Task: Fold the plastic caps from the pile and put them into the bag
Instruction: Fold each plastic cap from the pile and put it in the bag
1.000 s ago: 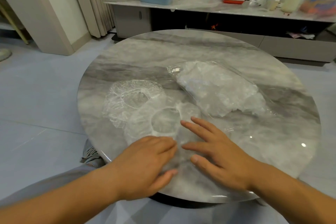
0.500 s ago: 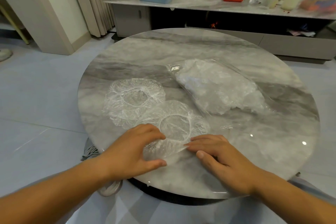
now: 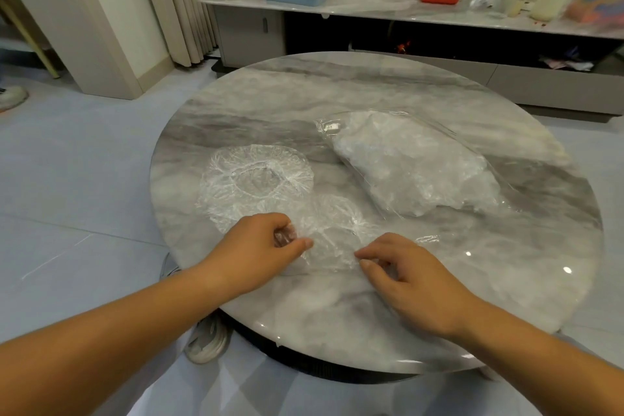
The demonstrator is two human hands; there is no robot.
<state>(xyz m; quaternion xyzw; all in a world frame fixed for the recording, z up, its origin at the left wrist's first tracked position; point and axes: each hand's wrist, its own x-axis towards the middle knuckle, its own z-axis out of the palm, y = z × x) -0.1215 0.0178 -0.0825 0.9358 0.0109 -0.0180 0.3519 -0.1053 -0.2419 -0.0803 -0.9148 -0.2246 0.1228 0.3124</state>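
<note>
While both hands worked close to the table's near edge, the left hand [image 3: 266, 246] had its fingers curled round the left edge of the near cap [image 3: 337, 226], with plastic bunched between thumb and fingers. The right hand [image 3: 408, 267] pinched the same cap's right edge, thumb against forefinger, other fingers loosely curled. The near cap lay crumpled on the marble table [image 3: 371, 91], overlapping the far cap [image 3: 256, 176], which lay flat to the far left. The bag [image 3: 415, 165], stuffed with white plastic, lay far right, apart from both hands.

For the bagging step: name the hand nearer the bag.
Right. The right hand lies in front of the bag; the left hand is farther left, pinching the cap.
</note>
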